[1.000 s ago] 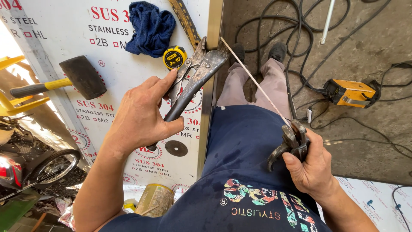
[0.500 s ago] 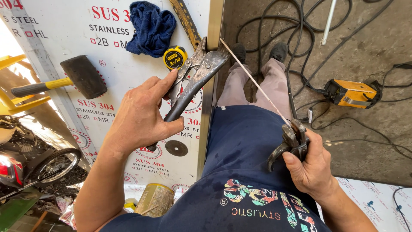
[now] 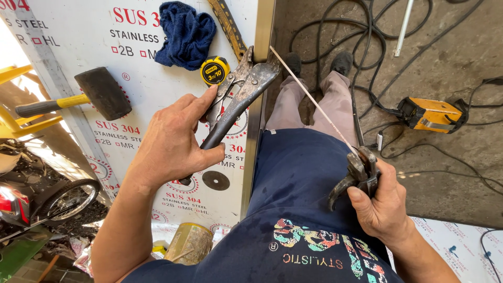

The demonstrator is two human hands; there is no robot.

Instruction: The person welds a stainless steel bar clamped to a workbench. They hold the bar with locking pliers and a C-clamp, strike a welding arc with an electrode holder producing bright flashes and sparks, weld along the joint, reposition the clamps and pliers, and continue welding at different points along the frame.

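My left hand grips the handles of grey locking pliers, whose jaws clamp the edge of a stainless steel sheet covered in white printed film. My right hand holds an electrode holder at my right hip. A thin welding rod runs from that holder up to the sheet's edge, close to the pliers' jaws. I wear a dark blue shirt and grey trousers, and my shoes rest on the concrete floor.
On the sheet lie a black mallet with a yellow handle, a blue rag, a yellow tape measure and a dark disc. A yellow welding machine and black cables lie on the floor. A motorcycle wheel is at left.
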